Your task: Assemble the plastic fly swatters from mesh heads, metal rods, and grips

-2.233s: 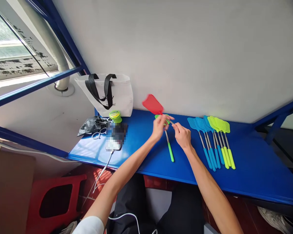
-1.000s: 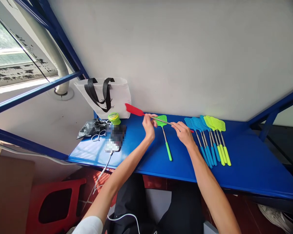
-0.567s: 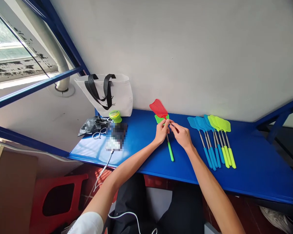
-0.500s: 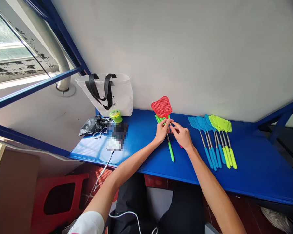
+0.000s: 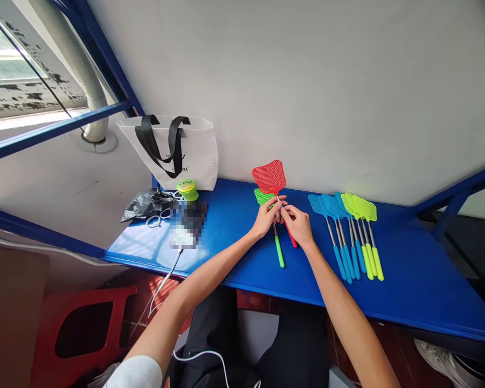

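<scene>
A red fly swatter [image 5: 269,177] is held up over the blue table, its mesh head toward the wall. My left hand [image 5: 265,218] is closed at the neck of the swatter, just below the head. Close against it, my right hand [image 5: 297,224] pinches the shaft area, partly covering it. The red handle slants down between and behind my fingers. Under my hands lies a green fly swatter [image 5: 279,250], its head and grip showing and its middle partly hidden by my left hand.
Blue fly swatters [image 5: 338,258] and yellow-green fly swatters [image 5: 366,207] lie in an overlapping row at right. A white tote bag [image 5: 194,161], green tub [image 5: 187,189], black plastic bag [image 5: 143,205], scissors [image 5: 153,221] and blurred item with a white cable stand left. A red stool [image 5: 44,345] is below.
The view has shifted slightly. My hands stay together on the red fly swatter, with small finger movements, and more of its red handle now shows.
</scene>
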A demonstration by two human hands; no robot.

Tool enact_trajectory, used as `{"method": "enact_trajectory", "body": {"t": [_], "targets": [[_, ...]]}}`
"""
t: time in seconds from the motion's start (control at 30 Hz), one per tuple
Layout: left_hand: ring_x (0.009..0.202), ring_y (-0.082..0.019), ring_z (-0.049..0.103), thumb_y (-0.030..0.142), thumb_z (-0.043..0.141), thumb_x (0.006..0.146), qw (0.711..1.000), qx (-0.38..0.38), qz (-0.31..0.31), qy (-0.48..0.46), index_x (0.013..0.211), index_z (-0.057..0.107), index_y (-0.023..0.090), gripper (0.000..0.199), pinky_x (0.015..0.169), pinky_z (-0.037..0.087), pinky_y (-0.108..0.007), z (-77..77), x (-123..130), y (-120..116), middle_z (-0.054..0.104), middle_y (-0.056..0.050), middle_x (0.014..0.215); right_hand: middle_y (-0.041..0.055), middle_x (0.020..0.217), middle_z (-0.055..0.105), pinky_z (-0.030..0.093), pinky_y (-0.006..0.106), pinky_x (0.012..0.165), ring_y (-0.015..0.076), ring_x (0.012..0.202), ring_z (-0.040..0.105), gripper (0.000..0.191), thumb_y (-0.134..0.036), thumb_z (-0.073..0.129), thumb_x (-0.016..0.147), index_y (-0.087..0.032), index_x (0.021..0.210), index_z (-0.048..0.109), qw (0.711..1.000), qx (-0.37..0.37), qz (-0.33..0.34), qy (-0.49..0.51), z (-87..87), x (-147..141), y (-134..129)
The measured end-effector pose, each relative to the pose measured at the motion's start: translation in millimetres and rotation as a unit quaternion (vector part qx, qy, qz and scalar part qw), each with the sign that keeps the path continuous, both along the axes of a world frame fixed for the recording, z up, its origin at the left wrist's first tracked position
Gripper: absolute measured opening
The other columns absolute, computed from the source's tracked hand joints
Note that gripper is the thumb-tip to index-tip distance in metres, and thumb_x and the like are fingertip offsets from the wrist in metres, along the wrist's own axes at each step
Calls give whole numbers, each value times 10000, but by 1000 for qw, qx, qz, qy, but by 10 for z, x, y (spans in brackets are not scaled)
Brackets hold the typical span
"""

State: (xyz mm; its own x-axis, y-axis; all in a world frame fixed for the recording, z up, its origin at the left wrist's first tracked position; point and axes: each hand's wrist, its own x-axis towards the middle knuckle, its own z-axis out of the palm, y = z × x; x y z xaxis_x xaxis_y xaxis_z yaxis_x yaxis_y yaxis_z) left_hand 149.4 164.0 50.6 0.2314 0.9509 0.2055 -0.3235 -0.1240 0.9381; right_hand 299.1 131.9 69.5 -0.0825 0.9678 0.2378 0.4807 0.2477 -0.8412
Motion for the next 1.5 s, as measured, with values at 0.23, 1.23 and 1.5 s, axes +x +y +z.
{"method": "enact_trajectory", "body": {"t": [0.23,1.23,1.5], "targets": [[926,-265,698,602,590,1099,938,146,147,277,974,834,225,466,856,538,-349,-61,-269,218,786,-103,948,60,779,776,437,325,701,256,740,725,431,-595,546,1079,-268,848,708,986,26,-93,-139,-77,113,51],[1613,-428,408,875,700,866,814,142,72,558,1674,447,181,1095,1331,277,-566,-227,-709,542,482,-244,1698,6,889,716,243,305,633,178,731,580,329,-389,608,1081,-241,803,513,922,-47,-7,-385,-34,115,-16],[1548,-463,446,867,858,657,759,103,0,643,1634,502,233,1218,1279,331,-540,34,-802,413,527,-218,1596,6,873,703,235,313,629,180,727,573,412,-473,599,1099,-239,777,493,923,-50,-20,-381,-56,95,-11]]}}
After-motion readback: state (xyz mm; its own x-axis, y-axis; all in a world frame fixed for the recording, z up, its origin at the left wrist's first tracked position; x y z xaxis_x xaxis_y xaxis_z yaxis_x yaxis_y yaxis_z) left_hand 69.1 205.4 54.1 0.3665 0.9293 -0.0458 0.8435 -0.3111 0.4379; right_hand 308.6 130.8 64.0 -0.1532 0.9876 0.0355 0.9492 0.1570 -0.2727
